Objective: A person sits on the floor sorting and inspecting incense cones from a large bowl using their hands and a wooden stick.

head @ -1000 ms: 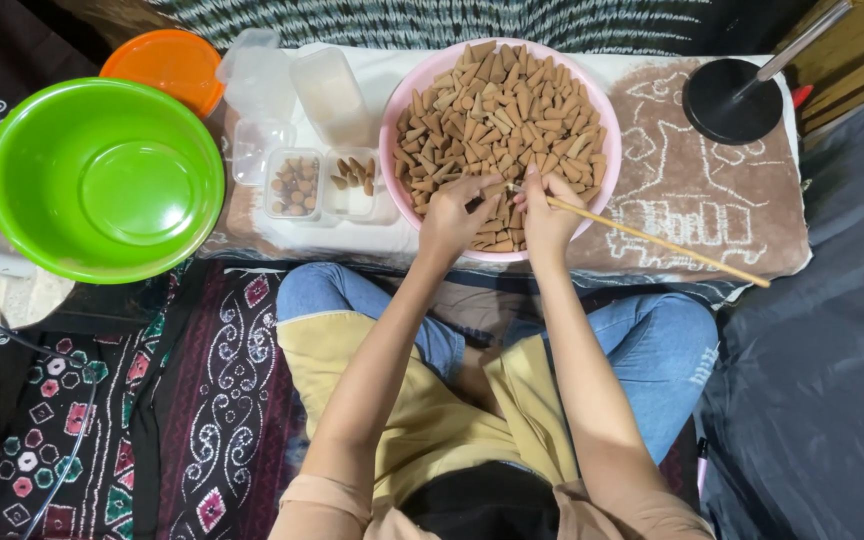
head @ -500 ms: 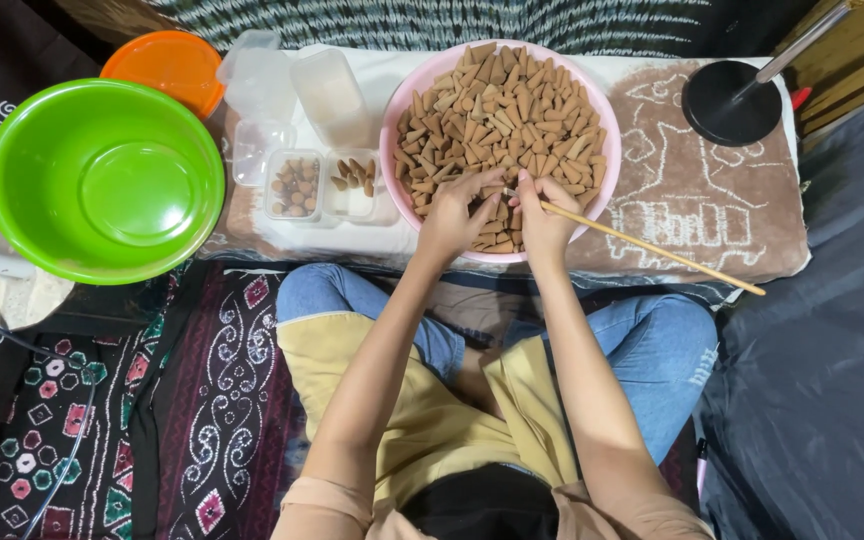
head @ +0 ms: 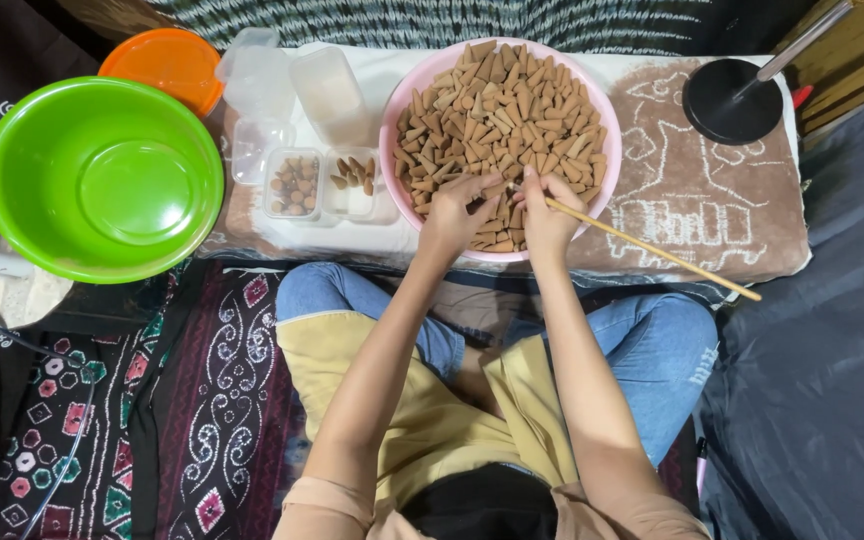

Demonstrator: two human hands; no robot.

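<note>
A pink bowl (head: 396, 120) full of brown cone-shaped pieces (head: 497, 105) stands on a low cloth-covered table. My left hand (head: 457, 212) rests at the bowl's near side, its fingers closed on one brown cone. Right beside it, my right hand (head: 548, 215) grips a thin wooden stick (head: 667, 253) that slants down to the right over the table. The stick's tip meets the cone between the two hands.
A big green basin (head: 102, 180) sits at the left, with an orange lid (head: 162, 60) behind it. Clear plastic boxes (head: 297, 185) with a few cones stand left of the bowl. A black round stand base (head: 732, 100) is at the far right. My crossed legs lie below.
Both hands have shifted slightly within the near side of the bowl, staying together. The stick's free end has dropped a little lower to the right.
</note>
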